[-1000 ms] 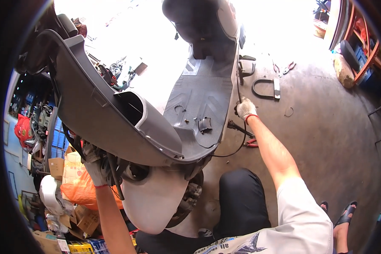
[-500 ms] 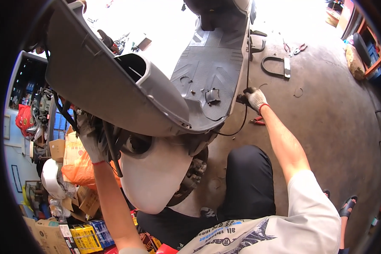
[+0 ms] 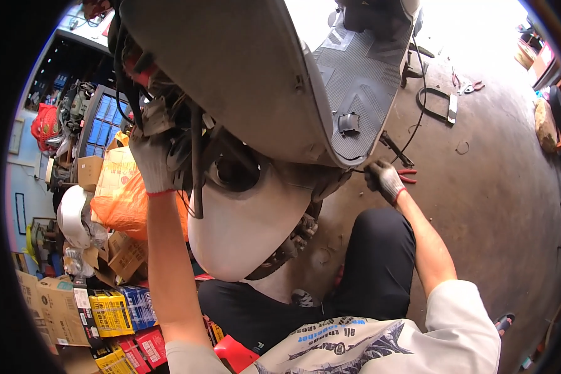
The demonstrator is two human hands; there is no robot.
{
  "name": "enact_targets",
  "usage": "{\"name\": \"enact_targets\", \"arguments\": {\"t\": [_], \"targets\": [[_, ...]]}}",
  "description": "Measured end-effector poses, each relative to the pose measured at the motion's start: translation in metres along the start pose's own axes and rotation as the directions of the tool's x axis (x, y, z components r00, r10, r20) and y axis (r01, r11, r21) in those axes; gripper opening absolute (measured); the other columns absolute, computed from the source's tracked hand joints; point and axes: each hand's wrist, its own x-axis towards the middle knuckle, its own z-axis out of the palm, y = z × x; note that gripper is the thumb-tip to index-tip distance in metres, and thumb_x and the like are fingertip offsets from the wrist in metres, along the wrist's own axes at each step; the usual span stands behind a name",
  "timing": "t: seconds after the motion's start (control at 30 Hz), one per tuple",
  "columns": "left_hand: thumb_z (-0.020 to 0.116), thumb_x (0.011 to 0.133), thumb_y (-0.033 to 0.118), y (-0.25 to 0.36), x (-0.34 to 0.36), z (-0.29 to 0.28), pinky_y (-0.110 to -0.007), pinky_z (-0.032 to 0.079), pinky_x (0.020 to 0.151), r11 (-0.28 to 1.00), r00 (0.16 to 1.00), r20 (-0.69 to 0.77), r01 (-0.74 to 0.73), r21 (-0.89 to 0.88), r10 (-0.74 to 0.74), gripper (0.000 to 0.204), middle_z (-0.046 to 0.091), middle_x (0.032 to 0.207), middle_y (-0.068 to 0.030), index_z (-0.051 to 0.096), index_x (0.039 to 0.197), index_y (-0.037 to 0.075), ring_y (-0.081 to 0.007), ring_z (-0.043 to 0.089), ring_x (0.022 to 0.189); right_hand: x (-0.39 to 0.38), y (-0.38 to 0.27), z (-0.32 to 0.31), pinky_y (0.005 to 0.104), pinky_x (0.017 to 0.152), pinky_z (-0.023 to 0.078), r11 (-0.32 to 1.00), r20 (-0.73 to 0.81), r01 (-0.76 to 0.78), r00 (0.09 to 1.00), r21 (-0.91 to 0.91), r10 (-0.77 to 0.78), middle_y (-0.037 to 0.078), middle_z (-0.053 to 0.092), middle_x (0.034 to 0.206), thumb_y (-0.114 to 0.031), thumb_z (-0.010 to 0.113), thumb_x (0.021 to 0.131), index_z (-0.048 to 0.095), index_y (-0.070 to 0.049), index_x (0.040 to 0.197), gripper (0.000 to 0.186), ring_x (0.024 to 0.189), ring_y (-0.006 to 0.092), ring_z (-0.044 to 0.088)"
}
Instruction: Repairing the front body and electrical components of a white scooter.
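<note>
A scooter with a grey leg shield [image 3: 230, 68], a white front fender [image 3: 249, 224] and a dark ribbed floorboard [image 3: 368, 81] fills the middle. My left hand [image 3: 153, 159], in a dirty knit glove, reaches into the exposed cables and dark parts [image 3: 177, 140] at the scooter's front left. Its fingers look bent there, but what they hold is hidden. My right hand [image 3: 385, 179], gloved too, is closed on a thin black cable [image 3: 422, 103] just beyond the floorboard's near end. The cable loops up along the scooter's right side. A small dark curved piece [image 3: 349, 123] lies on the floorboard.
Red-handled pliers [image 3: 407, 175] lie on the floor by my right hand. Farther right are a U-shaped lock [image 3: 439, 105] and more pliers [image 3: 472, 87]. Cartons [image 3: 62, 305] and an orange bag [image 3: 124, 209] crowd the left. My bent knee [image 3: 383, 234] is below my right hand.
My right hand has come nearer to me, toward the floorboard's near end. The scooter's front and my left hand appear higher and farther right in view, and the leg shield covers more of the floorboard.
</note>
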Motion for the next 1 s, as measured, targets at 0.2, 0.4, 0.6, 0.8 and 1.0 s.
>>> {"name": "enact_targets", "arguments": {"t": [0.2, 0.4, 0.6, 0.8, 1.0], "targets": [[0.056, 0.091, -0.001, -0.003, 0.000, 0.007, -0.024, 0.055, 0.076, 0.922, 0.973, -0.042, 0.199, -0.331, -0.225, 0.024, 0.070, 0.101, -0.0072, 0.064, 0.114, -0.003, -0.0134, 0.068, 0.087, 0.024, 0.003, -0.015, 0.0349, 0.057, 0.051, 0.982, -0.207, -0.031, 0.978, -0.184, -0.007, 0.012, 0.064, 0.076, -0.019, 0.057, 0.092, 0.064, 0.000, 0.102, 0.022, 0.063, 0.0239, 0.063], [0.056, 0.088, 0.000, -0.001, 0.000, -0.004, -0.025, 0.054, 0.080, 0.953, 0.980, -0.008, 0.194, -0.234, -0.201, 0.022, 0.070, 0.101, -0.0066, 0.067, 0.108, -0.001, -0.0126, 0.067, 0.088, -0.011, 0.019, -0.003, 0.0440, 0.096, 0.047, 0.210, 0.077, 0.255, 0.789, -0.944, -0.610, 0.016, 0.064, 0.112, -0.026, 0.066, 0.085, 0.072, -0.019, 0.105, 0.022, 0.107, 0.0352, 0.059], [0.069, 0.080, 0.012, 0.020, 0.003, 0.007, -0.029, 0.053, 0.085, 0.992, 0.998, -0.052, 0.030, 0.125, -0.023, 0.023, 0.071, 0.105, -0.0100, 0.071, 0.099, 0.000, -0.0216, 0.065, 0.102, -0.003, -0.009, -0.013, 0.0477, 0.085, 0.046, -0.043, 0.160, 0.160, 0.855, -0.986, -0.493, 0.009, 0.067, 0.093, -0.030, 0.068, 0.083, 0.072, -0.018, 0.091, 0.015, 0.103, 0.0330, 0.057], [0.072, 0.077, 0.026, 0.023, 0.003, -0.010, -0.041, 0.048, 0.091, 0.711, 0.918, 0.233, -0.396, 0.581, 0.321, 0.038, 0.068, 0.109, -0.0173, 0.071, 0.103, -0.001, -0.0346, 0.059, 0.108, -0.008, -0.035, 0.000, 0.0442, 0.087, 0.046, -0.126, 0.390, 0.370, 0.855, -0.920, -0.341, 0.010, 0.068, 0.092, -0.027, 0.063, 0.083, 0.071, -0.014, 0.089, 0.016, 0.098, 0.0305, 0.060], [0.073, 0.080, 0.029, 0.026, 0.017, -0.010, -0.043, 0.047, 0.089, 0.500, 0.799, 0.420, -0.599, 0.626, 0.431, 0.048, 0.064, 0.116, -0.0192, 0.066, 0.114, -0.004, -0.0369, 0.059, 0.105, 0.001, -0.032, 0.021, 0.0446, 0.076, 0.053, -0.134, 0.273, 0.239, 0.882, -0.962, -0.385, 0.017, 0.070, 0.082, -0.020, 0.060, 0.083, 0.072, -0.007, 0.084, 0.018, 0.081, 0.0338, 0.069]]}}
